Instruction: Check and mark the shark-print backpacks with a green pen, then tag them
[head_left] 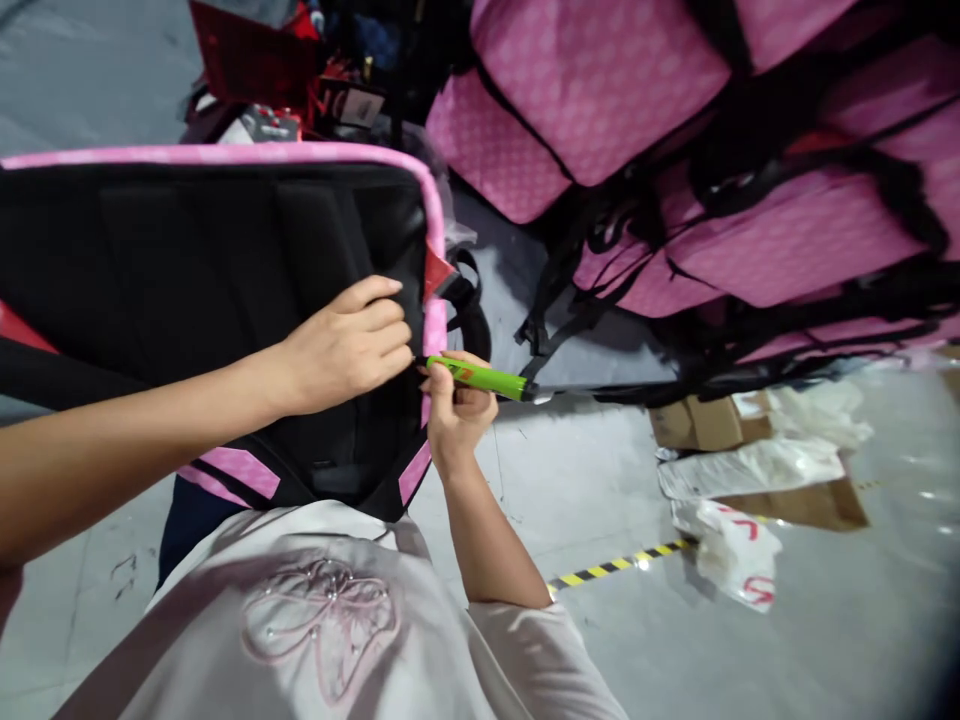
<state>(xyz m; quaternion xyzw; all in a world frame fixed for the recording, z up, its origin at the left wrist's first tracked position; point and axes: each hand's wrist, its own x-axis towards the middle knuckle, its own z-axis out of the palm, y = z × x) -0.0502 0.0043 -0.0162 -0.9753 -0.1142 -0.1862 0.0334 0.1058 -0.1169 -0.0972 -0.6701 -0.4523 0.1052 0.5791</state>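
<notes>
A backpack (225,240) with a black padded back panel and pink edging lies in front of my body, its back side up. My left hand (349,345) rests on the panel near its right edge with the fingers curled; the fingertips are hidden, so what they grip cannot be made out. At the pink edging, my right hand (459,410) pinches a slim green pen-like tool (487,379) with dark ends. Its left tip points at the panel, close beside my left fingers. A red corner patch (437,273) sits on the edging just above.
Several pink backpacks (600,90) with black straps are piled at the upper right. Red and black items with a tag (360,107) lie behind the bag. Cardboard (712,425) and white plastic bags (739,560) lie on the floor at right, near a yellow-black tape line (615,567).
</notes>
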